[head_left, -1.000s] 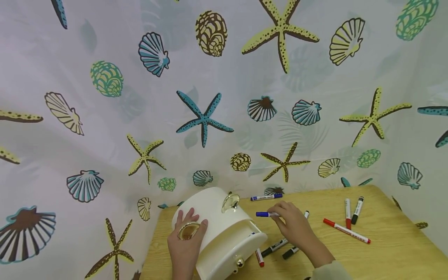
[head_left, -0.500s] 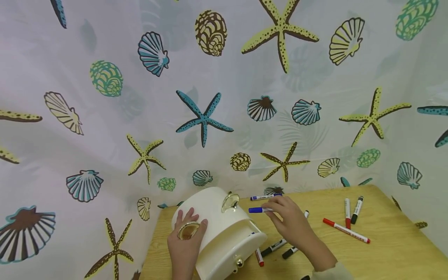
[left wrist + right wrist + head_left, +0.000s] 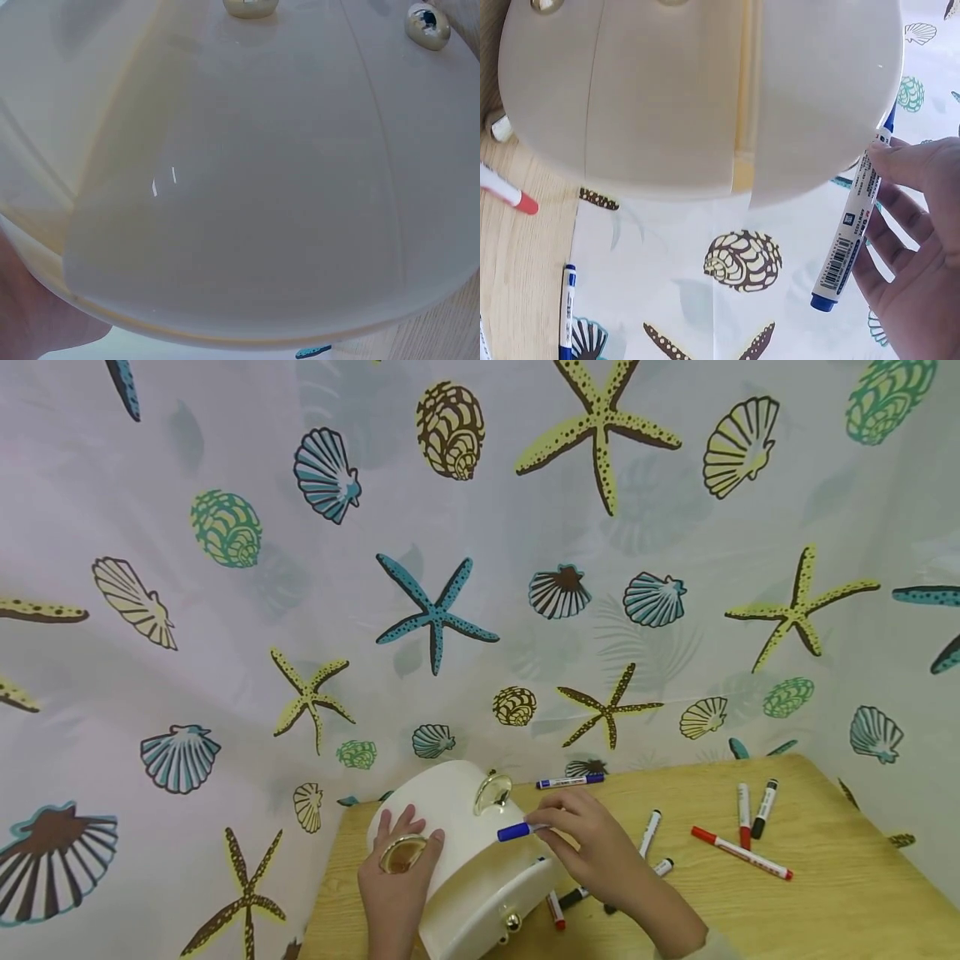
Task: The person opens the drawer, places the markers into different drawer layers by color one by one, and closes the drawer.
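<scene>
A rounded white drawer box [image 3: 442, 793] with gold fittings stands tilted in the head view. Its lower drawer [image 3: 491, 902], with gold knobs, is pulled partly out, and a bit of blue shows inside. My left hand [image 3: 393, 885] rests on the top with spread fingers, around a gold oval fitting [image 3: 405, 838]. My right hand [image 3: 596, 852] pinches a blue marker [image 3: 514, 832] just above the drawer's gap. In the right wrist view that marker [image 3: 847, 225] is white-bodied with blue ends, held between thumb and fingers beside the box.
Another blue marker [image 3: 570, 782] lies behind the right hand. Black markers [image 3: 650, 833] and a red one [image 3: 556, 910] lie beside the box. At the right of the wooden table [image 3: 847, 893] are more red markers [image 3: 742, 853] and a black one [image 3: 765, 808]. A patterned curtain [image 3: 480, 527] hangs behind.
My right hand has carried the blue marker left and slightly down, from beside the box to over the open drawer. The left hand and the box have stayed in place.
</scene>
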`<state>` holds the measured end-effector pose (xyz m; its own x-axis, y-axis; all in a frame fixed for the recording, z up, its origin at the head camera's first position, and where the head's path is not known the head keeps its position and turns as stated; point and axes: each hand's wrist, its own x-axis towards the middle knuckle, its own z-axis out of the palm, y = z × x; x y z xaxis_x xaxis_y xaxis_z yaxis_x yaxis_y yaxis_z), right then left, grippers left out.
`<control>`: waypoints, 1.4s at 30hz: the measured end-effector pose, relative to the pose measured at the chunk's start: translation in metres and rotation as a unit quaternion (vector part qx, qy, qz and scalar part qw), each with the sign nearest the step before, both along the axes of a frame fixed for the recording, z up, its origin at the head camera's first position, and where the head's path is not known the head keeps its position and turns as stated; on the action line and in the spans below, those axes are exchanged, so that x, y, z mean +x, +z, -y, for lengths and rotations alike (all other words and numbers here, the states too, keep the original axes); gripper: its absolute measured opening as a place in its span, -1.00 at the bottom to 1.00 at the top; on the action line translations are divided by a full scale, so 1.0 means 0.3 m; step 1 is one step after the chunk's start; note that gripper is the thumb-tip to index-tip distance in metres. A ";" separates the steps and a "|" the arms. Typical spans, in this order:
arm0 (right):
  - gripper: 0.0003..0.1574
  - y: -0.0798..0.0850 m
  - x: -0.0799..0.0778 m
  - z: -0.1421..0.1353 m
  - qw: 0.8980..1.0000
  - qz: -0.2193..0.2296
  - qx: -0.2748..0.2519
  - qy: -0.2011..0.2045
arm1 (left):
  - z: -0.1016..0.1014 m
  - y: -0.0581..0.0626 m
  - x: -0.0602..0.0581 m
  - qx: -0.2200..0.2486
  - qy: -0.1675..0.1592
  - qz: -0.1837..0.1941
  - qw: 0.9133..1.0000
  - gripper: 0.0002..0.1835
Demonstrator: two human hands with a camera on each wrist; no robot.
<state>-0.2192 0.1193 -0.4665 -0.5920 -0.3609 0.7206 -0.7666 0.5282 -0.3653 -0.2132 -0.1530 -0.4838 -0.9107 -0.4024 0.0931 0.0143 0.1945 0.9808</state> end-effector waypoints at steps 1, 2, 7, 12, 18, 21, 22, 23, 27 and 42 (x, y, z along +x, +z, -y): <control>-0.64 0.001 0.005 0.007 1.000 -0.002 -0.002 0.006 | 0.000 0.001 0.001 0.001 0.000 0.002 1.000 -0.56; -0.63 0.001 0.009 0.015 1.000 -0.005 -0.004 0.015 | -0.001 0.002 0.002 0.002 0.000 0.004 1.000 -0.56; -0.63 0.009 0.038 0.051 0.998 0.004 -0.017 0.059 | -0.002 0.005 0.004 0.002 0.001 0.012 1.000 -0.54; -0.65 0.029 0.063 0.080 0.996 0.017 -0.023 0.086 | -0.001 0.003 0.004 0.004 -0.002 0.008 1.000 -0.56; -0.68 0.057 0.091 0.101 0.993 0.045 -0.011 0.107 | 0.002 -0.003 0.002 0.000 -0.006 0.018 1.000 -0.54; -0.65 0.063 0.098 0.105 0.992 0.050 0.001 0.118 | 0.002 -0.005 0.001 0.001 -0.009 0.022 1.000 -0.53; -0.63 0.063 0.099 0.105 0.992 0.051 0.004 0.119 | 0.001 -0.007 0.001 0.003 -0.010 0.019 1.000 -0.53; -0.61 0.061 0.100 0.105 0.991 0.052 0.007 0.120 | 0.001 -0.008 0.001 0.004 -0.010 0.018 1.000 -0.54; -0.56 0.058 0.103 0.098 0.992 0.055 0.009 0.116 | 0.000 -0.011 0.000 0.006 -0.012 0.005 1.000 -0.55; -0.57 0.051 0.089 0.053 0.996 0.028 -0.020 0.084 | 0.003 -0.005 0.004 0.004 -0.004 -0.021 1.000 -0.62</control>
